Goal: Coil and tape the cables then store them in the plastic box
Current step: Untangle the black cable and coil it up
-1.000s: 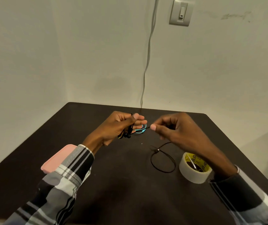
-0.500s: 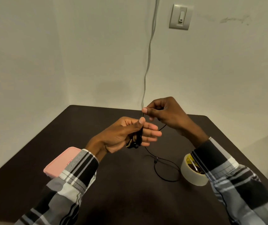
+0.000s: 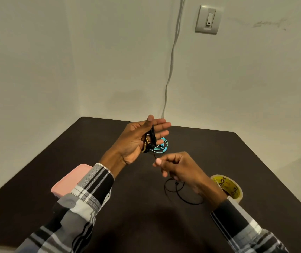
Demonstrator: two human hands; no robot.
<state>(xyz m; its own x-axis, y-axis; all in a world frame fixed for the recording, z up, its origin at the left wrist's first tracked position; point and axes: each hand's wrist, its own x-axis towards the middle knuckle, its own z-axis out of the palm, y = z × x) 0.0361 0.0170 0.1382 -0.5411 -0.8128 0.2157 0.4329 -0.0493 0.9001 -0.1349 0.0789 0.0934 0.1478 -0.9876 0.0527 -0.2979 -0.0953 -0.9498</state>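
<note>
Left hand, palm up with fingers nearly straight, pins black cable coils under its thumb; right hand, at 5 o'clock of it, pinches the cable's free run, whose slack loops on the table; pink box at 8 o'clock, tape at 4 o'clock.

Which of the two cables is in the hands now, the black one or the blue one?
The black cable. The left hand holds its coil and the right hand pinches its loose end. The blue cable lies untouched on the table.

Dark table: tape roll, pink box
</note>
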